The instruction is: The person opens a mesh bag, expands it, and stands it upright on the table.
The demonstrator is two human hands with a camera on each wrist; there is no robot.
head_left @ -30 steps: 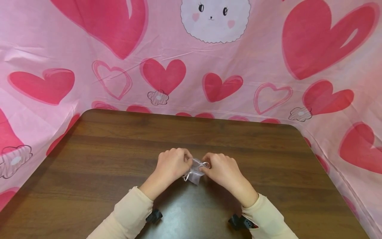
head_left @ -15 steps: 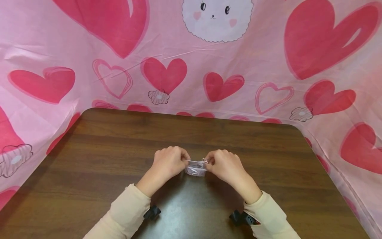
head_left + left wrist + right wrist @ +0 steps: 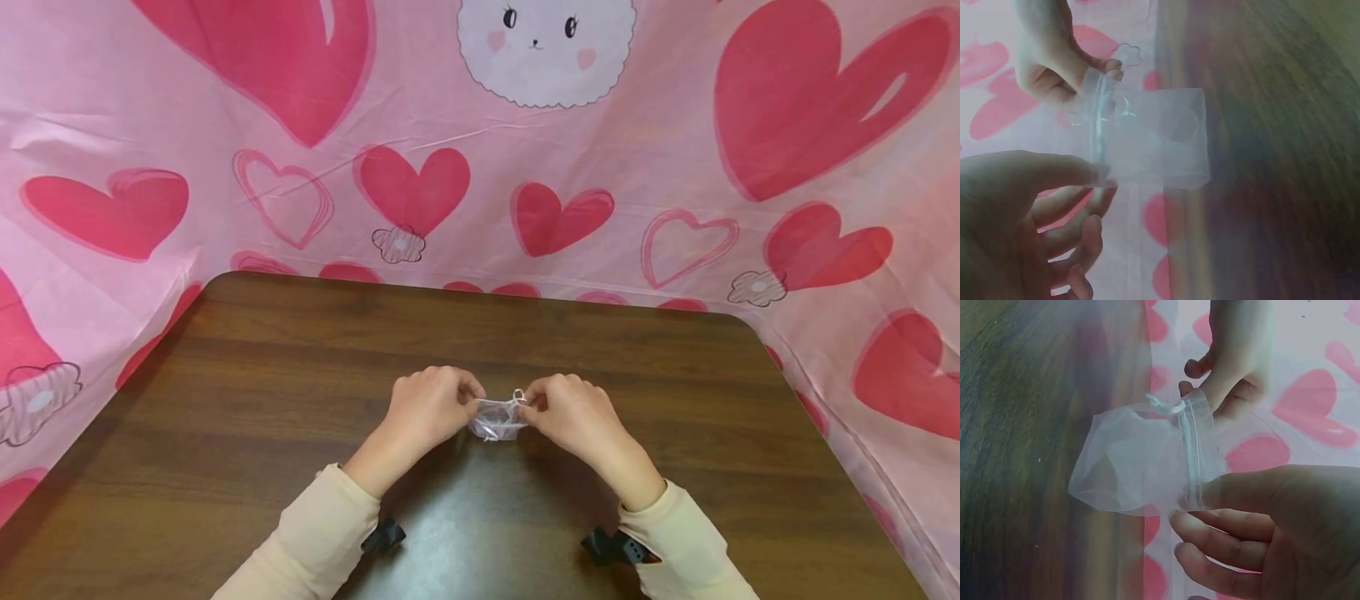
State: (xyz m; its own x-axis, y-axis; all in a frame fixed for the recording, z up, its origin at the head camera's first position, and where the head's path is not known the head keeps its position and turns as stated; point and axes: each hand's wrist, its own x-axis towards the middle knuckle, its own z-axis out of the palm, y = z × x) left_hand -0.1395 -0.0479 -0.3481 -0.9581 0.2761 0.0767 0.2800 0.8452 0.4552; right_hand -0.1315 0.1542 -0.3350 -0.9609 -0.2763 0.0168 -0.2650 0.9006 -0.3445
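A small sheer white drawstring pouch [image 3: 498, 423] is stretched between both hands above the table. My left hand [image 3: 430, 407] pinches one side of its mouth between thumb and fingers. On the opposite side, my right hand [image 3: 576, 417] pinches the rim the same way. In the left wrist view the pouch [image 3: 1154, 137] hangs with its body pointing to the table, and something pale and indistinct shows inside. White ribbon runs through the hem of the pouch [image 3: 1129, 462] in the right wrist view, with a loose end by the far hand. A ribbon loop [image 3: 518, 395] sticks up near my right fingers.
Beneath the hands lies a dark brown wooden table [image 3: 300, 358] with rounded far corners. A pink cloth [image 3: 480, 167] printed with hearts stands around its back and sides. Black wrist cameras [image 3: 618, 547] sit at the cuffs of both cream sleeves.
Both hands have moved slightly apart, pulling the mouth of the pouch wider and straighter. The pouch body, earlier seen hanging toward the person, now shows mostly its opening.
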